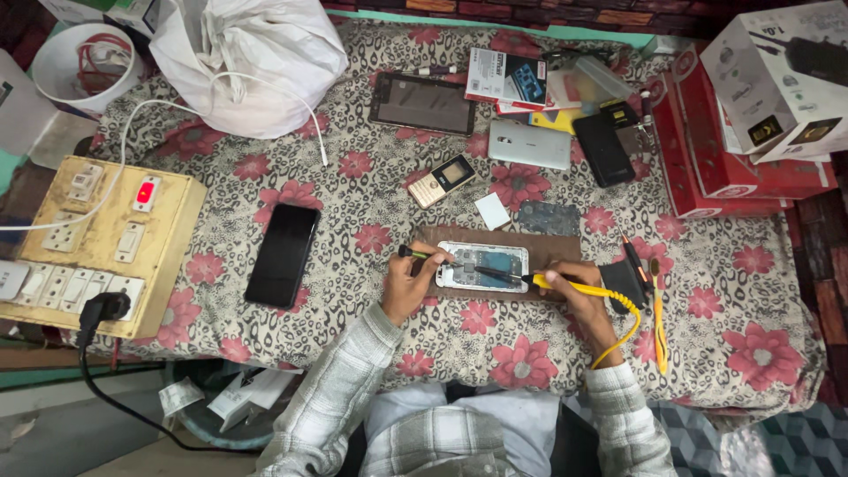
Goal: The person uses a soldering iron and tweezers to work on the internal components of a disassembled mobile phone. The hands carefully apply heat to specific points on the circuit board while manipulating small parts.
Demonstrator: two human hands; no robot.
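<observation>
Opened phone: flat on a brown mat on the flower-patterned surface, between both hands, long axis running left to right.
Left hand: just left of the phone, fingers closed round a green-and-black tool, fingertips touching the phone's left edge.
Right hand: just right of the phone, grip closed round a yellow-handled iron; dark tip pointing left over the phone's middle, possibly touching the board, too small to tell.
Yellow coiled cord: trailing from the iron past the right wrist.
Packages: white boxes stacked on red boxes at far right; small white-and-red carton at top centre.
Switchboard: cream, left edge, red switch on top.
</observation>
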